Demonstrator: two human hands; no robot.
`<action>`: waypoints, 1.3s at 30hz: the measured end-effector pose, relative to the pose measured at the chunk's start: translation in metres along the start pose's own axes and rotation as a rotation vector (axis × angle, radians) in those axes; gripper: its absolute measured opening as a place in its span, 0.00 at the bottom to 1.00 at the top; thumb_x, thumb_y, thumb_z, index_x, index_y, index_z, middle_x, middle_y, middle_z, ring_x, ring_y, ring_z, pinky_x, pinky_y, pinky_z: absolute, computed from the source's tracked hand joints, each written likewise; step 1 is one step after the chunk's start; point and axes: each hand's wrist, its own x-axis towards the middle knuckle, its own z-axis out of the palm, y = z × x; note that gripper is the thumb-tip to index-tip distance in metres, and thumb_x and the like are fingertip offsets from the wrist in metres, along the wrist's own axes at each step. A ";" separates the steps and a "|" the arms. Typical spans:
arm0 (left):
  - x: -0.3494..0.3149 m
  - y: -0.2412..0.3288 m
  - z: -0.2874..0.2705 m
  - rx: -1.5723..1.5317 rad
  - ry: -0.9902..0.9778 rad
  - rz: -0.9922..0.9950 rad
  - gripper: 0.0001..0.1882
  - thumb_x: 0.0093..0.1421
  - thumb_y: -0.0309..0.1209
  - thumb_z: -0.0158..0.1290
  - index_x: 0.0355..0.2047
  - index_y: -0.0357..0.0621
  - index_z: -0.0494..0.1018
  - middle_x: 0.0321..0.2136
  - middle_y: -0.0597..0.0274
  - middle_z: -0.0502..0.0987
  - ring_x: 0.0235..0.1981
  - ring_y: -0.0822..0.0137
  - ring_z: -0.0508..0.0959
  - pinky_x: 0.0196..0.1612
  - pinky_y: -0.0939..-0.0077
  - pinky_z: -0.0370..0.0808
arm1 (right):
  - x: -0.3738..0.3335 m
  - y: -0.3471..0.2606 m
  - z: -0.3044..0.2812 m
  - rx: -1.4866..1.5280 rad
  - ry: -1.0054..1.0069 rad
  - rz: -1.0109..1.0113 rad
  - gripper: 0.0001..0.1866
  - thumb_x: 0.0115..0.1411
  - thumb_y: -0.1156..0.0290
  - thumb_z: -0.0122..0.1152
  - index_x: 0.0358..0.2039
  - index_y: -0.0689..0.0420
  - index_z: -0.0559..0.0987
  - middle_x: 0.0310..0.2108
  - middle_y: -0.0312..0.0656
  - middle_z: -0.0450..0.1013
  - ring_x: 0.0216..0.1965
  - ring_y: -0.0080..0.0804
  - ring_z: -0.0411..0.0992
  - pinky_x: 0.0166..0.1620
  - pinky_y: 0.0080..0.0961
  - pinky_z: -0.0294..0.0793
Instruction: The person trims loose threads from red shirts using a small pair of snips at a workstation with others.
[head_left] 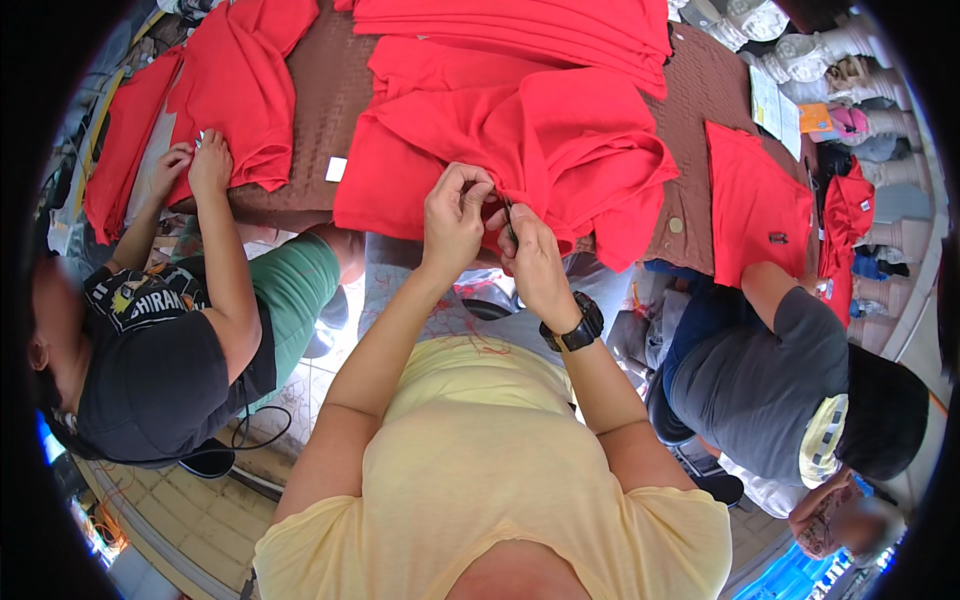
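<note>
Centrally, the left hand (456,222) pinched the red garment (590,130) on the desk (322,105); the right hand (538,262), tightly curled, gripped a dark tool (509,222).

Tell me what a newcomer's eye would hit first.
Likely the red cloth heaped on the brown table at upper centre, with the person's left hand and right hand at its near edge. Next, the pale yellow shirt at lower centre and black watch on the right wrist.

Garment (590,150) on the table (322,95), clothing stack (520,22) just behind.
</note>
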 end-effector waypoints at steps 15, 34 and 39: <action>-0.012 0.000 0.005 0.011 0.064 0.042 0.04 0.64 0.20 0.53 0.32 0.33 0.71 0.31 0.58 0.74 0.31 0.67 0.74 0.38 0.74 0.73 | 0.011 0.004 0.002 -0.147 0.046 -0.076 0.20 0.72 0.62 0.47 0.34 0.67 0.78 0.19 0.50 0.69 0.23 0.36 0.69 0.31 0.36 0.67; -0.005 0.002 -0.005 0.101 -0.020 0.152 0.02 0.63 0.17 0.50 0.32 0.34 0.70 0.30 0.54 0.74 0.32 0.61 0.77 0.38 0.70 0.75 | 0.000 -0.010 -0.012 0.063 -0.053 0.097 0.18 0.68 0.58 0.57 0.33 0.63 0.73 0.16 0.33 0.59 0.20 0.19 0.56 0.25 0.26 0.55; -0.004 0.003 -0.006 0.105 -0.041 0.152 0.01 0.63 0.18 0.51 0.32 0.34 0.71 0.32 0.54 0.76 0.33 0.62 0.78 0.38 0.71 0.75 | -0.007 -0.024 -0.003 -0.195 0.181 -0.134 0.10 0.65 0.69 0.59 0.37 0.65 0.75 0.22 0.40 0.63 0.24 0.30 0.65 0.30 0.30 0.65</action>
